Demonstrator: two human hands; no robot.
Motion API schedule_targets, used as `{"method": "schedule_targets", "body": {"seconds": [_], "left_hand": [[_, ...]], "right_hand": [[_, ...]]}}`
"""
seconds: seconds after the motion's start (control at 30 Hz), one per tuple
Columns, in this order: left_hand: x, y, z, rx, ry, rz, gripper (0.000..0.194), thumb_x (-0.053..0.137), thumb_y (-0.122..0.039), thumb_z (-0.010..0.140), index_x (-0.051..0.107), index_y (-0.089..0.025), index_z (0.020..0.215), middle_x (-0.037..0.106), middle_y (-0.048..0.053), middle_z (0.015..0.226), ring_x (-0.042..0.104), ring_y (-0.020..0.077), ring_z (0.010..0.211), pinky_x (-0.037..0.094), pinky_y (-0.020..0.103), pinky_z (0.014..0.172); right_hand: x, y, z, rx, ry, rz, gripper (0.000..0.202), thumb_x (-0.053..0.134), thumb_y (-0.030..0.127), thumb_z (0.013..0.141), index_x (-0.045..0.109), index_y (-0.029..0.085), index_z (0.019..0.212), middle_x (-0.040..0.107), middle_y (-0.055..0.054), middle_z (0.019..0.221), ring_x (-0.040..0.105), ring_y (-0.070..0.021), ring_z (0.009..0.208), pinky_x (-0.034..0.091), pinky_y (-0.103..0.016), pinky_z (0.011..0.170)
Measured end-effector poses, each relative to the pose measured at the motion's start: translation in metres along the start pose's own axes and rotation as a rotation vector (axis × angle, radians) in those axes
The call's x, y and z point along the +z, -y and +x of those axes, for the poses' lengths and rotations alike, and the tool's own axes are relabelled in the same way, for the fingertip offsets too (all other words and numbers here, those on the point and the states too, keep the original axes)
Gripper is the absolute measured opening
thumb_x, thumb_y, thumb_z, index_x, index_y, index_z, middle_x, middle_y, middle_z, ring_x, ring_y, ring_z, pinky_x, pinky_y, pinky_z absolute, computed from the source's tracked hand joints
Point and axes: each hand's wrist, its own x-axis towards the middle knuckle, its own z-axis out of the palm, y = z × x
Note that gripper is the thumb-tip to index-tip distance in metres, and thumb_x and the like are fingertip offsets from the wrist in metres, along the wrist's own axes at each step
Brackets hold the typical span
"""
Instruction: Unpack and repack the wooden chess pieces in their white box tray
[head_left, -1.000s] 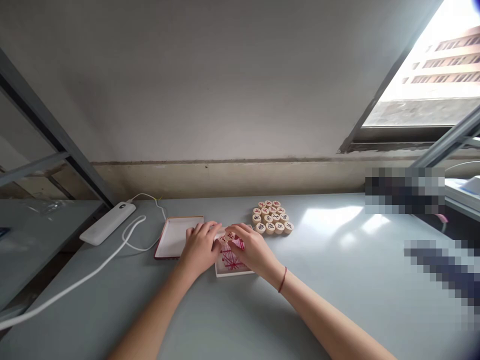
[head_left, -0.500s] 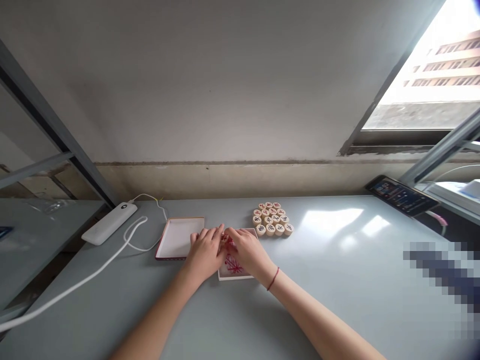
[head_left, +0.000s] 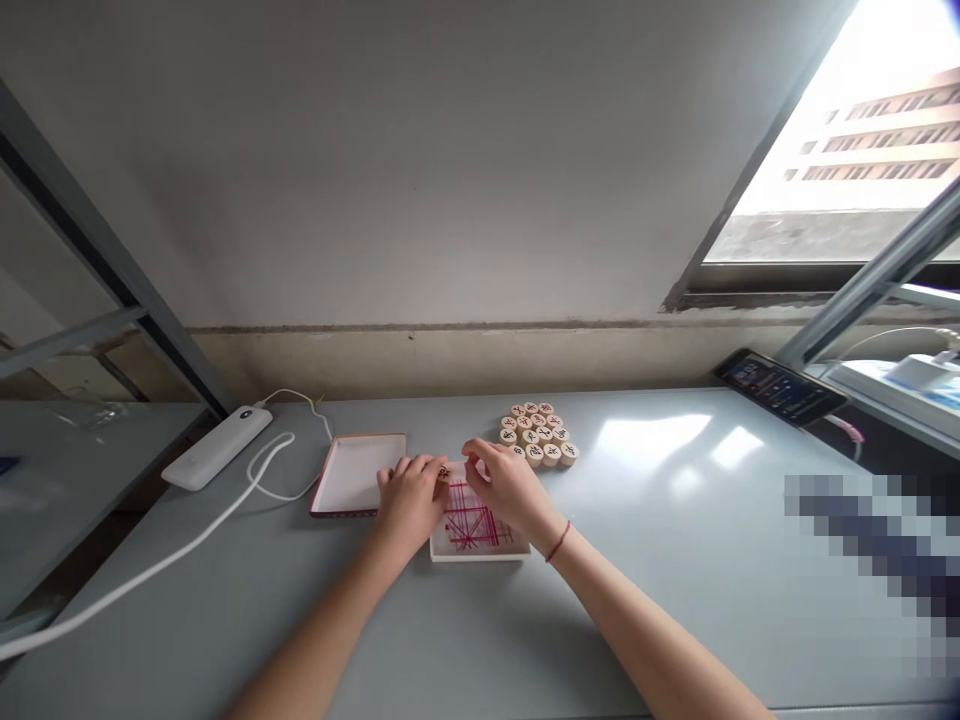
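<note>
My left hand (head_left: 411, 500) lies over the left edge of the box (head_left: 480, 557), thumb and fingertips against one disc (head_left: 444, 472) at its far left corner; I can't tell whether I am gripping that disc or only steadying it; my right hand (head_left: 511, 487) is curled above the box's far right side, thumb and fingertips apart, with nothing to be seen between them.

As for how far along I am, it looks early; that one disc is at the box, though whether it rests on the bottom is hidden; the other discs (head_left: 544, 434) sit in rows beyond my right hand, outside the box, and seem left to deal with; much of the box shows only red lines; the lid (head_left: 356, 470) lies off to the left.

Half a second ago my hands were together at the far left corner; now my right has parted from my left, uncovering more red lines; the rows look unchanged.
</note>
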Motion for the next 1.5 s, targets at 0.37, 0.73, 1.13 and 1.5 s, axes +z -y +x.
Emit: {"method": "schedule_targets", "body": {"seconds": [0.37, 0.73, 1.13, 1.5], "left_hand": [[-0.004, 0.001, -0.006, 0.029, -0.062, -0.004, 0.037, 0.055, -0.041, 0.087, 0.058, -0.026, 0.121, 0.065, 0.007, 0.115, 0.056, 0.0269, 0.104, 0.037, 0.041, 0.083], [-0.007, 0.008, -0.005, 0.068, -0.096, -0.06, 0.034, 0.051, -0.045, 0.09, 0.062, -0.026, 0.116, 0.066, 0.006, 0.114, 0.056, 0.0262, 0.104, 0.037, 0.041, 0.084], [-0.008, 0.008, -0.006, 0.07, -0.099, -0.087, 0.031, 0.051, -0.043, 0.09, 0.063, -0.026, 0.113, 0.067, 0.005, 0.112, 0.057, 0.0251, 0.103, 0.038, 0.041, 0.084], [-0.006, 0.012, -0.003, 0.117, -0.182, -0.097, 0.036, 0.054, -0.036, 0.088, 0.057, -0.025, 0.122, 0.062, 0.007, 0.118, 0.055, 0.0259, 0.107, 0.041, 0.041, 0.087]], "right_hand": [[-0.042, -0.07, 0.038, 0.362, -0.104, -0.146, 0.028, 0.048, 0.026, 0.084, 0.065, 0.022, 0.105, 0.069, -0.006, 0.102, 0.062, -0.0191, 0.087, 0.042, -0.024, 0.067], [-0.049, -0.082, 0.084, 0.355, 0.211, -0.279, 0.037, 0.058, 0.028, 0.077, 0.069, 0.021, 0.112, 0.07, -0.009, 0.107, 0.063, -0.0235, 0.096, 0.044, -0.026, 0.073], [-0.042, -0.091, 0.1, 0.34, 0.363, -0.34, 0.033, 0.066, 0.018, 0.068, 0.073, 0.018, 0.1, 0.071, -0.01, 0.098, 0.066, -0.021, 0.083, 0.045, -0.024, 0.065], [-0.057, -0.047, 0.082, 0.214, 0.154, -0.183, 0.031, 0.056, 0.03, 0.083, 0.064, 0.021, 0.112, 0.069, -0.005, 0.108, 0.065, -0.0175, 0.093, 0.048, -0.023, 0.077]]}}
